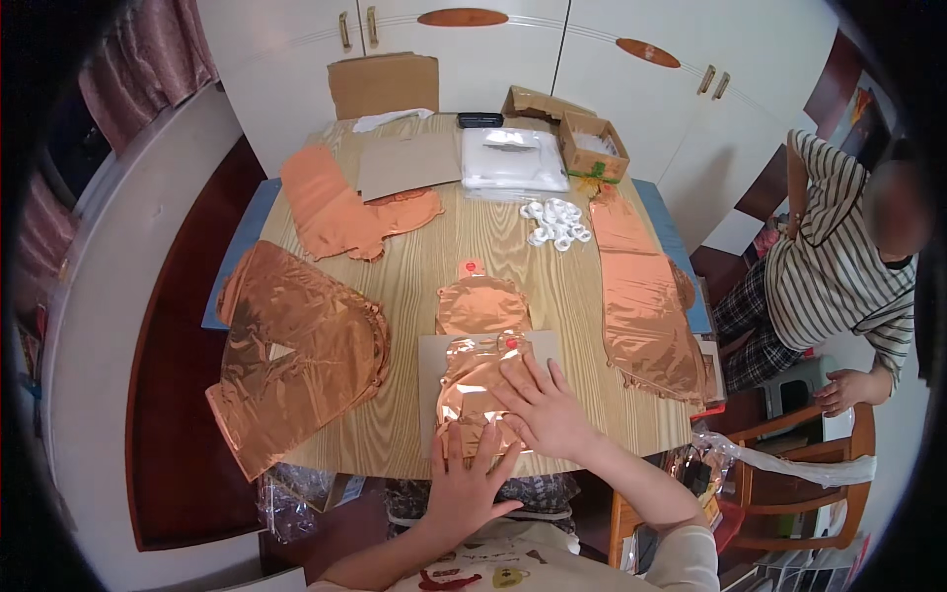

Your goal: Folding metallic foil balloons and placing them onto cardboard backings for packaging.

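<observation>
A flat rose-gold foil balloon (472,380) lies on a grey cardboard sheet (546,345) at the table's near edge, a small red mark at its upper right. My right hand (545,412) rests on its right side with fingers spread. My left hand (472,490) lies at the lower edge, fingers stretched out over the foil. Just beyond, another flat foil piece (481,304) with a red-marked tab lies partly under or against the sheet; which one, I cannot tell. Neither hand grips anything.
Flat foil stacks lie at left (296,345), far left (330,202) and right (646,296). Farther back are white ribbon rolls (555,224), clear plastic bags (513,163), a cardboard piece (409,163) and an open box (594,148). A person (829,237) stands at right near a wooden chair (858,474).
</observation>
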`<move>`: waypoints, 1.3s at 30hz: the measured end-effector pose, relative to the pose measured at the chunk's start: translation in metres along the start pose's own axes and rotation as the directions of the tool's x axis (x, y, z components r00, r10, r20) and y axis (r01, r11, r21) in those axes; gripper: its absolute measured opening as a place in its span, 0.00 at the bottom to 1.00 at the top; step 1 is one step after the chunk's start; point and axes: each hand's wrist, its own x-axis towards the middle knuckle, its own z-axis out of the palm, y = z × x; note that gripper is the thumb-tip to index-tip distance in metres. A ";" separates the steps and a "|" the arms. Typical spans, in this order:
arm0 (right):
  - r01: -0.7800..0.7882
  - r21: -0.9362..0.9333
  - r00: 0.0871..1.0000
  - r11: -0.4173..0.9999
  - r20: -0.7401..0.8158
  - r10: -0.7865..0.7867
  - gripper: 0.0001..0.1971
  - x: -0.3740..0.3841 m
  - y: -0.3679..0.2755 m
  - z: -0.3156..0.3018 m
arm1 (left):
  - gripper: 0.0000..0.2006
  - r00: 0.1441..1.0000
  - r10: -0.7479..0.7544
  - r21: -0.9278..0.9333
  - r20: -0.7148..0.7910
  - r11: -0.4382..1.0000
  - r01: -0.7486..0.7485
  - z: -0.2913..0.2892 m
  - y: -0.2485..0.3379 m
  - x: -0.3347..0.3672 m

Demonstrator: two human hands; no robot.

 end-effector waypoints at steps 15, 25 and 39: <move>-0.017 -0.049 0.996 0.999 -0.085 0.013 0.25 0.000 0.000 0.003 | 0.53 0.992 -0.104 -0.046 0.069 0.993 0.107 -0.020 -0.034 -0.002; -0.012 -0.042 0.998 0.999 -0.068 0.009 0.27 -0.002 0.001 0.005 | 0.52 0.998 0.058 -0.133 0.041 0.990 -0.052 0.009 -0.050 0.049; -0.021 -0.007 0.998 1.000 -0.056 0.020 0.29 -0.004 0.004 0.009 | 0.39 0.990 -0.008 0.138 -0.141 0.990 0.027 0.022 -0.039 0.055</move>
